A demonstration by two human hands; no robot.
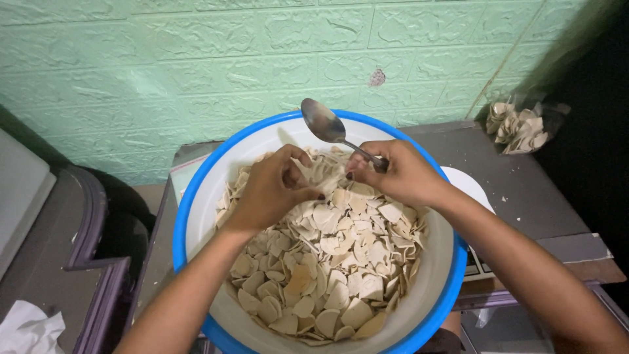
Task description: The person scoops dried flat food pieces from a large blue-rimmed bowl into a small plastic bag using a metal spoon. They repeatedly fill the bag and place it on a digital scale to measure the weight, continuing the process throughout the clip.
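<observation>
Right now both hands are working over a big round basin, white inside with a bright blue rim, which is sitting on a dark bench against a pale green, brick-textured wall. The basin is holding a deep heap of thin dough wrappers, beige, matte and floury, mostly flat with curved, half-round edges, lying overlapped at all angles.

The left hand is curling narrow, thumb and fingertips pinching one soft wrapper at the top of the heap, toward twelve o'clock in the basin. The right hand is meeting it from three o'clock: its fingertips are touching the same wrapper's edge while the rest of the hand is closing around the handle of a metal spoon. The spoon's long axis is running from the right hand toward ten o'clock, its shiny oval bowl rising above the far rim, hollow side facing up and looking empty. So the pinched wrapper is lying between the two hands, touching both, with the left hand carrying more of it and the spoon bowl just beyond it at twelve o'clock.

Partly hidden behind the right wrist, a white plate-like disc is resting just beside the basin. At two o'clock, well apart, a clear plastic bag of similar pale pieces is slumping on the bench. A crumpled white cloth is lying at eight o'clock.
</observation>
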